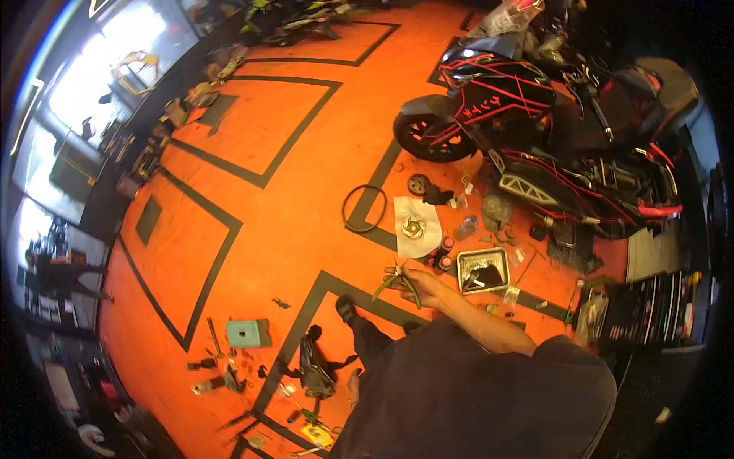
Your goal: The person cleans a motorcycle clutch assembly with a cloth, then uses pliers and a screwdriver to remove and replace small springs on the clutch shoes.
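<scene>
- The right hand [425,289] reaches out over the orange floor [306,206], its grip folded around a pair of green-handled pliers [397,271].
- The pliers are held up in front of the person, their two handles splayed apart and their head pointing away from the body.
- The left hand [354,385] is low beside the body, near a bulky black object [315,369]; it is small and partly hidden by the clothing, so I cannot tell whether its grip is spread or pressed together.
- Beyond the pliers, a round metal part [414,227] lies on a white sheet [407,206], with a thin black ring [347,208] on the floor to the left of it.
- Red-topped containers [446,245] stand just beside the sheet.
- To the right of them sits a metal tray [460,274] with dark contents.
- A black motorcycle [505,99] with red lines stands farther off at upper right.
- A teal stool [246,333] is on the floor at left.
</scene>
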Demonstrator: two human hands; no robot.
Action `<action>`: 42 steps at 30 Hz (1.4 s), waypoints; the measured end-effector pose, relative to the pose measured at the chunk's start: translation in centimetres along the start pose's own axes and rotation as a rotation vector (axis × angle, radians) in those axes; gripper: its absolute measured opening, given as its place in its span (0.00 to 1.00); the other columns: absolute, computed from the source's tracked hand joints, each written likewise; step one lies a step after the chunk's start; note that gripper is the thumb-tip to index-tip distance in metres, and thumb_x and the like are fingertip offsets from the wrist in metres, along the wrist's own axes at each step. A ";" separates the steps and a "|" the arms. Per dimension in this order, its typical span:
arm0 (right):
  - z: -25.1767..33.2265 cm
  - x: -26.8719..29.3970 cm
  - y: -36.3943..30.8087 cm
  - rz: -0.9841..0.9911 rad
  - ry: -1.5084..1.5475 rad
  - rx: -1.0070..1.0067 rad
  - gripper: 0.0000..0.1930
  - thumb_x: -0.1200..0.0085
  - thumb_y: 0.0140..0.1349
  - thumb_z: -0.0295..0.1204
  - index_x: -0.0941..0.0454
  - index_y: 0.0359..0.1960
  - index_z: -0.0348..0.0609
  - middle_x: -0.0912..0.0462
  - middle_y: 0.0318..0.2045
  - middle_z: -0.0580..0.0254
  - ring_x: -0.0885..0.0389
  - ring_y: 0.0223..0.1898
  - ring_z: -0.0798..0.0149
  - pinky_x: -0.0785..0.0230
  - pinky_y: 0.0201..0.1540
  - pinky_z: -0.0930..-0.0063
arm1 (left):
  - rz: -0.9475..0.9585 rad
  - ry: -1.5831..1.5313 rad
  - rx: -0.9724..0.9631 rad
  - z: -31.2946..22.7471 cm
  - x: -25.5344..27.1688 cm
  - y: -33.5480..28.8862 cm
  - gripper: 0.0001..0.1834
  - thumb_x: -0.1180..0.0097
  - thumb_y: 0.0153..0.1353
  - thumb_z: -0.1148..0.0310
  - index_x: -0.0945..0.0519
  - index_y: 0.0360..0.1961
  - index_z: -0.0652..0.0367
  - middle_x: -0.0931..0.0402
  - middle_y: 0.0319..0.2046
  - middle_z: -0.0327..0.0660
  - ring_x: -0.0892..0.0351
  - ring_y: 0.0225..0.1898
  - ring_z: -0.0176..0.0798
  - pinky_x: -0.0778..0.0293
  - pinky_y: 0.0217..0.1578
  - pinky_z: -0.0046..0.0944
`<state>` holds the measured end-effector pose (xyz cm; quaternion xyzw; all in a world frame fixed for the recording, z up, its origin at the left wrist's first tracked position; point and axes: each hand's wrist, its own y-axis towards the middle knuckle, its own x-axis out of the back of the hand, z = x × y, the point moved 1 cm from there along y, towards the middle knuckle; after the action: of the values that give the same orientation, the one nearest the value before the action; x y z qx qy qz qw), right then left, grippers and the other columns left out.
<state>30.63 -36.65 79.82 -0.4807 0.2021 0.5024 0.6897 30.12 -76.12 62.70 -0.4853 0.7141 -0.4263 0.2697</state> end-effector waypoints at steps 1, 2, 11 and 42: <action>-0.1 -0.5 1.9 0.047 0.136 0.006 0.24 0.62 0.76 0.48 0.26 0.57 0.42 0.26 0.60 0.55 0.30 0.64 0.66 0.30 0.50 0.74 | 0.011 0.022 0.007 -2.0 1.1 1.3 0.20 0.54 0.72 0.61 0.24 0.55 0.66 0.20 0.47 0.51 0.20 0.42 0.43 0.22 0.38 0.43; 0.0 -2.1 4.0 -0.006 0.169 0.000 0.25 0.63 0.76 0.50 0.26 0.57 0.44 0.27 0.62 0.55 0.37 0.70 0.62 0.30 0.58 0.66 | 0.010 0.036 0.013 -4.1 2.7 2.5 0.21 0.54 0.72 0.61 0.24 0.55 0.66 0.20 0.48 0.52 0.20 0.42 0.43 0.22 0.39 0.43; 4.0 -10.5 16.5 -0.027 0.669 0.493 0.23 0.60 0.75 0.44 0.32 0.59 0.36 0.27 0.50 0.50 0.28 0.57 0.54 0.33 0.66 0.46 | 0.052 0.321 0.112 -23.1 14.5 13.8 0.23 0.55 0.72 0.60 0.26 0.58 0.66 0.21 0.50 0.52 0.20 0.45 0.45 0.22 0.41 0.44; 2.3 12.4 21.2 -1.490 0.319 0.271 0.21 0.46 0.64 0.28 0.31 0.58 0.36 0.23 0.29 0.65 0.26 0.27 0.72 0.32 0.30 0.74 | 0.748 1.616 -0.171 -61.3 -38.9 35.0 0.15 0.41 0.66 0.64 0.17 0.32 0.69 0.18 0.26 0.46 0.17 0.28 0.36 0.23 0.28 0.36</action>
<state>16.48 -27.78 61.73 -0.4678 -0.0183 -0.1987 0.8610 -20.18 -13.15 61.21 0.2093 0.8270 -0.4675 -0.2315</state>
